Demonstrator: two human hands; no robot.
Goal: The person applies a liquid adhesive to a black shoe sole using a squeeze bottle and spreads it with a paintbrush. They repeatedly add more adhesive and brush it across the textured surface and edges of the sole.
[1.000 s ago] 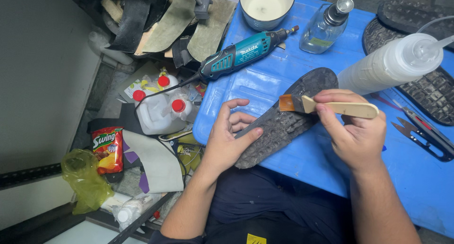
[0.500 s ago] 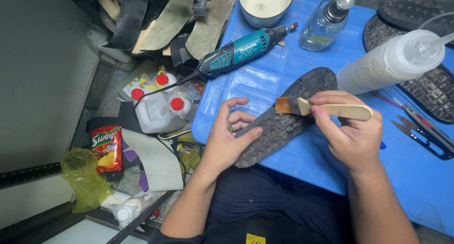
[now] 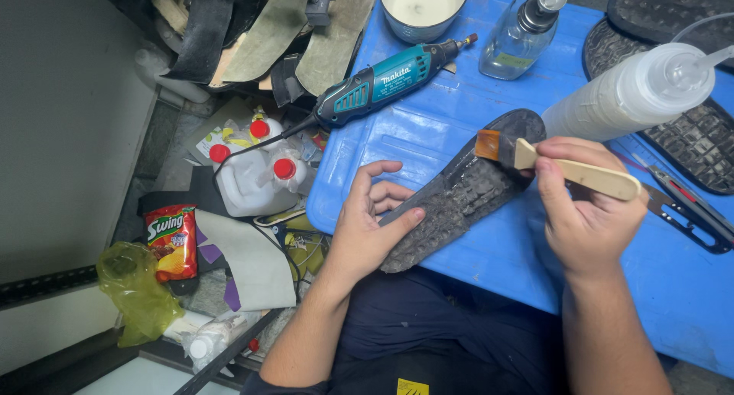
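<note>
**Brush on a shoe sole at the blue table**

The right hand (image 3: 585, 211) has its fingers (image 3: 552, 182) clamped around the pale wooden handle of a small brush (image 3: 562, 169), thumb on the near side. The brush's orange bristles rest on the far end of a dark, ridged shoe sole (image 3: 466, 192), just beyond the fingertips. The left hand (image 3: 365, 227) steadies the near end of that sole: its fingers (image 3: 397, 221) are loosely spread and curled, the lower ones pressing on the sole's edge, the upper ones lifted off it. The sole lies slantwise on the blue table (image 3: 397, 146) between the two hands.

Just past the right hand's knuckles lies a white squeeze bottle (image 3: 631, 93) on its side, and to the outside of that hand a pair of small snips (image 3: 688, 211). Farther off sit a clear glass bottle (image 3: 524, 32), a white cup (image 3: 424, 5) and a teal rotary tool (image 3: 386, 81). More black soles (image 3: 692, 139) lie at the far right. Beyond the left hand, off the table, stand white jugs with red caps (image 3: 248, 177), a red snack bag (image 3: 170, 240) and a yellow plastic bag (image 3: 138, 292).
</note>
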